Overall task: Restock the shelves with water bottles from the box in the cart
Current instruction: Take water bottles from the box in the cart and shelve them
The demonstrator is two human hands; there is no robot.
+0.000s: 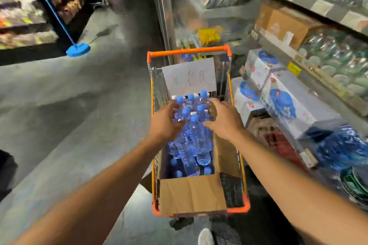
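Note:
A bunch of several clear water bottles (pixel 192 131) with blue caps is held upright above an open cardboard box (pixel 191 193). The box sits inside an orange-rimmed wire cart (pixel 189 51). My left hand (pixel 165 123) presses the bunch from the left and my right hand (pixel 224 118) presses it from the right. More blue-capped bottles (pixel 177 169) lie low in the box, partly hidden. To the right, shelves (pixel 310 59) carry bottled drinks.
A white paper sign (pixel 189 75) hangs at the cart's far end. White cartons with blue prints (pixel 286 97) are stacked low on the right. A blue mop (pixel 77 49) stands on the grey floor at left, by a snack shelf (pixel 25 12). My shoe (pixel 206 236) shows below the cart.

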